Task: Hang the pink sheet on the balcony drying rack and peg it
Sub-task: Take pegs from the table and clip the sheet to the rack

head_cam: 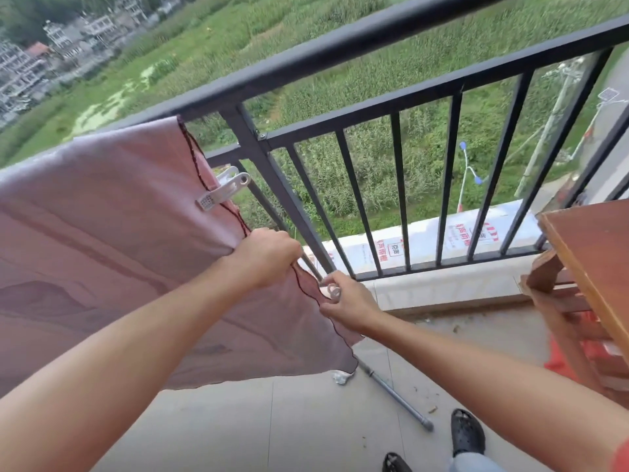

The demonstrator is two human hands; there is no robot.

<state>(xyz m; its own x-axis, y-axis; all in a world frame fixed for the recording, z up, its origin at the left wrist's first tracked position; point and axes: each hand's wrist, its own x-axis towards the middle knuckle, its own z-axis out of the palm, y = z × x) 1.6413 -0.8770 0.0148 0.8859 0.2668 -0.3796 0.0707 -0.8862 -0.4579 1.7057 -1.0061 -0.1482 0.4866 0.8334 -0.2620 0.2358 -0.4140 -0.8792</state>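
Observation:
The pink sheet (112,240) hangs over the rack at the left, its dark-stitched right edge running down toward my hands. A white peg (223,192) is clamped on that edge, high up. My left hand (263,257) grips the sheet's edge in a fist, just below the peg. Slightly lower and to the right, my right hand (345,303) pinches a second white peg (333,290) against the sheet's edge. A thin grey bar of the rack (311,267) shows between my hands; the rest of the rack is hidden under the sheet.
The black balcony railing (401,185) stands right behind the sheet. A wooden table (592,267) fills the right side, with red items beneath it. A grey metal rod (394,393) lies on the tiled floor near my black shoes (466,432).

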